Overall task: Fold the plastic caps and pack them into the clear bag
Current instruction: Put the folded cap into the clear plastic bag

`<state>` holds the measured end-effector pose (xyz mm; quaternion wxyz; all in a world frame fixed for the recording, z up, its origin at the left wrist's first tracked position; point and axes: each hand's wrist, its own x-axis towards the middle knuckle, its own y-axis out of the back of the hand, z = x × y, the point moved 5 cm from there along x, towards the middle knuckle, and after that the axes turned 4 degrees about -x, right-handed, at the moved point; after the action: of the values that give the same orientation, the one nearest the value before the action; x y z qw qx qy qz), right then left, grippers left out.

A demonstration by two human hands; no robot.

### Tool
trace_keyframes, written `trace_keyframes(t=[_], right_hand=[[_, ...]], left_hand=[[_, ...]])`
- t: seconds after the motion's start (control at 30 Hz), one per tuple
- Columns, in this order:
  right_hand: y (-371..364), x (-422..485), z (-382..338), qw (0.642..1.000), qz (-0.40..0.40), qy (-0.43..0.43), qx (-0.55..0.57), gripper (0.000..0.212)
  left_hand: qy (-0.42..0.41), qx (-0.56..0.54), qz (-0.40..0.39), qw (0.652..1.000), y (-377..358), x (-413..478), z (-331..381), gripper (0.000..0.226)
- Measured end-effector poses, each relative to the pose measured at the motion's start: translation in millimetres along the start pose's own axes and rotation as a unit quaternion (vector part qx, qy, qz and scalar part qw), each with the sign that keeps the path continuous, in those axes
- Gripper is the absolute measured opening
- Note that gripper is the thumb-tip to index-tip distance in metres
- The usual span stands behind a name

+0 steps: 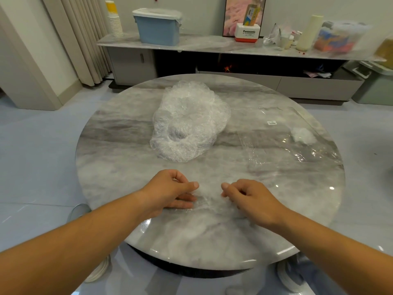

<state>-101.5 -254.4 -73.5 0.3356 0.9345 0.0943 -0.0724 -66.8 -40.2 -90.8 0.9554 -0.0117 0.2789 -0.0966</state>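
Note:
A heap of crinkled clear plastic caps (189,122) lies on the middle of the round marble table (119,162). To the right lies the flat clear bag (282,143) with a small white label, and a folded cap (303,135) shows inside it. One thin clear cap (209,202) lies flattened near the front edge between my hands. My left hand (172,191) holds its left side, fingers curled, lower fingers flat on the table. My right hand (247,199) grips its right side with curled fingers.
Behind the table runs a low cabinet (191,44) bearing a blue lidded bin (158,26), stacked paper cups (113,20), a white-and-red box (247,33) and bags. Curtains hang at the left. Pale floor surrounds the table.

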Motion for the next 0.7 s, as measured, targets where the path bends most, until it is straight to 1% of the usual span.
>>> trace_keyframes(t=[0.07, 0.13, 0.17, 0.2, 0.27, 0.33, 0.4, 0.47, 0.53, 0.6, 0.67, 0.7], right_hand=[[-1, -2, 0, 0.995, -0.003, 0.043, -0.088, 0.064], [-2, -3, 1, 0.985, -0.012, 0.076, -0.152, 0.063], [-3, -4, 3, 0.981, -0.023, 0.084, -0.172, 0.06], [-4, -5, 4, 0.977, -0.036, 0.088, -0.189, 0.057], [-6, -7, 5, 0.968, -0.049, 0.103, -0.224, 0.054], [-7, -8, 6, 0.959, -0.056, 0.119, -0.251, 0.052], [-8, -9, 6, 0.953, -0.062, 0.133, -0.267, 0.047], [-6, -11, 5, 0.951, -0.062, 0.139, -0.268, 0.041], [-1, -11, 5, 0.952, -0.036, 0.14, -0.271, 0.053], [6, -10, 2, 0.947, 0.033, 0.153, -0.282, 0.06], [10, -10, -8, 0.931, 0.113, 0.194, -0.287, 0.052], [8, -10, -13, 0.923, 0.136, 0.218, -0.288, 0.047]], left_hand=[[-0.013, 0.016, 0.03, 0.999, 3, -1, 2, 0.039], [-0.036, 0.039, 0.055, 0.997, 7, -2, 3, 0.047], [-0.052, 0.068, 0.064, 0.994, 8, -2, 5, 0.049], [-0.069, 0.119, 0.076, 0.987, 10, -3, 7, 0.051], [-0.096, 0.258, 0.109, 0.955, 14, -4, 11, 0.058], [-0.107, 0.363, 0.125, 0.917, 18, -3, 12, 0.071], [-0.091, 0.417, 0.12, 0.896, 20, -1, 10, 0.081], [-0.072, 0.447, 0.111, 0.885, 19, 0, 10, 0.081], [-0.067, 0.459, 0.103, 0.88, 17, 0, 13, 0.075], [-0.06, 0.461, 0.097, 0.88, 15, -2, 15, 0.068], [-0.055, 0.465, 0.095, 0.878, 13, -2, 14, 0.063], [-0.055, 0.47, 0.095, 0.876, 12, -3, 13, 0.062]])
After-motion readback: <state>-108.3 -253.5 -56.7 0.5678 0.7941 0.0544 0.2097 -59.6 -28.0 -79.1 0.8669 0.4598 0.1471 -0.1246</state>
